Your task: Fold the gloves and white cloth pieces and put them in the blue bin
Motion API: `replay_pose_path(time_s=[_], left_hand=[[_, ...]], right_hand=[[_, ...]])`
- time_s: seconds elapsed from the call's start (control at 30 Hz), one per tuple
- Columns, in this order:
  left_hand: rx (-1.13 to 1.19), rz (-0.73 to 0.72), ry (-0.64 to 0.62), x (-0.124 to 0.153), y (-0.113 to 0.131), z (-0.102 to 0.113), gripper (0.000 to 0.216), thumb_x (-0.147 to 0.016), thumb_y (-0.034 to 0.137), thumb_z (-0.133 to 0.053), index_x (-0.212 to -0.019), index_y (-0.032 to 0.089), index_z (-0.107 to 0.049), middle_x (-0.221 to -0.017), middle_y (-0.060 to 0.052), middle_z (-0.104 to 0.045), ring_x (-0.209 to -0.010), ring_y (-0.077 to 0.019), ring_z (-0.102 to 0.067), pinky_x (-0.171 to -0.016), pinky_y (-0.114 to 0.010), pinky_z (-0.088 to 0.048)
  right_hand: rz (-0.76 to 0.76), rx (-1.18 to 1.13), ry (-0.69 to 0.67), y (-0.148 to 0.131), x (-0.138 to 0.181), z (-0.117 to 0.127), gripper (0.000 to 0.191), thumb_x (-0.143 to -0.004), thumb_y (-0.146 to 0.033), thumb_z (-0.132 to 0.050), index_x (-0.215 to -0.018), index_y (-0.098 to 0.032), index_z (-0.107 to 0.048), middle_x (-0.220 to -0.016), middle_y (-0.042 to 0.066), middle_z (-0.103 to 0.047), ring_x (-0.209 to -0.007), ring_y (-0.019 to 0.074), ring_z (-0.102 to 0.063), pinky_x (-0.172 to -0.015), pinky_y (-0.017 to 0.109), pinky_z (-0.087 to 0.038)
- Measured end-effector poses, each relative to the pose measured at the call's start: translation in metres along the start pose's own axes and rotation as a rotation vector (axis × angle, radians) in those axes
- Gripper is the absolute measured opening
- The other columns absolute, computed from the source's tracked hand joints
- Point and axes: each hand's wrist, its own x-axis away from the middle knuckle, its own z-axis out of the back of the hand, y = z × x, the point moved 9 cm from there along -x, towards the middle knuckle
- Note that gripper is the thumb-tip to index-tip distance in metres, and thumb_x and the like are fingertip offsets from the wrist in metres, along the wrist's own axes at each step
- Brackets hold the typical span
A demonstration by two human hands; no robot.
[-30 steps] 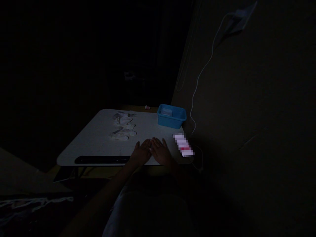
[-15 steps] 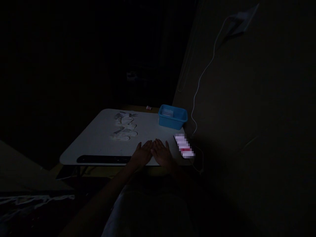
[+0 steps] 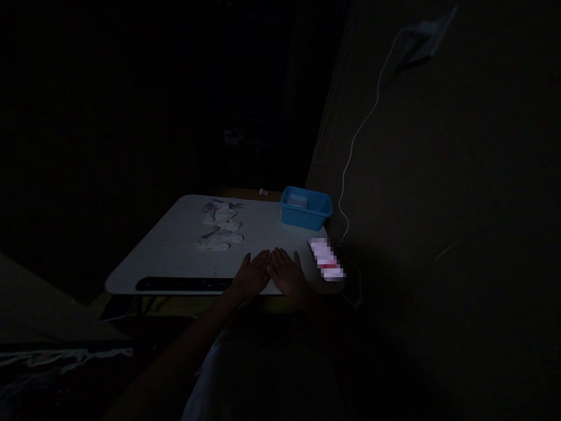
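Observation:
My left hand [image 3: 253, 273] and my right hand [image 3: 286, 272] are side by side, palms up, at the near edge of a white folding table [image 3: 166, 245]. Their fingers are stretched out, the inner edges meet, and nothing lies in either palm. Beyond my left hand is a row of crumpled whitish bundles [image 3: 219, 238], partly in what looks like clear plastic; their kind is too dark to make out. To the right of my right hand lies a phone [image 3: 326, 259] with a lit, blurred screen.
A blue plastic basket [image 3: 305, 217] with a pale packet [image 3: 297, 201] inside stands at the table's back right. Behind the table is a small red-and-white item [image 3: 263, 192]. A white cable [image 3: 360, 126] hangs from a wall socket [image 3: 432, 35]. A dark slot [image 3: 184, 284] runs along the front edge.
Both hands stay in the same pose and place. The view has shifted very slightly, and the lighting looks a little different.

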Motion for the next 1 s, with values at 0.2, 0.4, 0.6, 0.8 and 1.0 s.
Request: replay_pose_path(time_s=[0.2, 0.4, 0.6, 0.8, 1.0], left_hand=[[-0.015, 0.000, -0.030, -0.001, 0.001, 0.000, 0.048, -0.085, 0.024, -0.029, -0.131, 0.016, -0.034, -0.136, -0.013, -0.035, -0.127, -0.0225, -0.029, -0.100, -0.050, -0.022], [-0.007, 0.002, 0.003, -0.001, 0.000, -0.001, 0.046, -0.085, 0.026, -0.029, -0.130, 0.016, -0.036, -0.135, -0.013, -0.037, -0.127, -0.0222, -0.030, -0.100, -0.050, -0.021], [0.001, -0.004, 0.023, 0.000, -0.001, 0.000, 0.045, -0.086, 0.027, -0.028, -0.128, 0.015, -0.039, -0.136, -0.014, -0.036, -0.126, -0.0234, -0.031, -0.101, -0.050, -0.020], [-0.014, -0.010, -0.002, 0.000, 0.001, 0.001, 0.046, -0.086, 0.027, -0.028, -0.129, 0.014, -0.036, -0.137, -0.014, -0.033, -0.127, -0.0222, -0.029, -0.100, -0.050, -0.021], [-0.009, -0.002, -0.011, 0.000, 0.000, 0.001, 0.046, -0.086, 0.027, -0.027, -0.129, 0.014, -0.037, -0.137, -0.015, -0.034, -0.126, -0.0229, -0.031, -0.100, -0.050, -0.021]], right_hand=[[-0.006, -0.032, 0.001, 0.000, 0.001, 0.003, 0.048, -0.091, -0.039, -0.021, -0.129, -0.015, -0.038, -0.135, 0.012, -0.036, -0.127, 0.0225, -0.028, -0.102, 0.053, -0.013], [-0.023, -0.023, 0.011, 0.002, 0.001, 0.002, 0.048, -0.091, -0.040, -0.021, -0.129, -0.015, -0.038, -0.136, 0.011, -0.036, -0.127, 0.0222, -0.029, -0.102, 0.052, -0.015], [-0.132, -0.039, 0.061, 0.024, 0.005, 0.001, 0.049, -0.090, -0.039, -0.024, -0.128, -0.013, -0.040, -0.135, 0.015, -0.036, -0.126, 0.0241, -0.031, -0.101, 0.055, -0.013], [-0.279, -0.031, 0.119, 0.051, 0.012, 0.010, 0.050, -0.091, -0.035, -0.023, -0.127, -0.005, -0.040, -0.133, 0.019, -0.038, -0.126, 0.0254, -0.030, -0.102, 0.049, -0.018], [-0.021, -0.041, 0.081, 0.012, 0.005, 0.012, 0.047, -0.091, -0.035, -0.023, -0.132, -0.013, -0.033, -0.139, 0.009, -0.030, -0.131, 0.0196, -0.020, -0.106, 0.044, -0.011]])
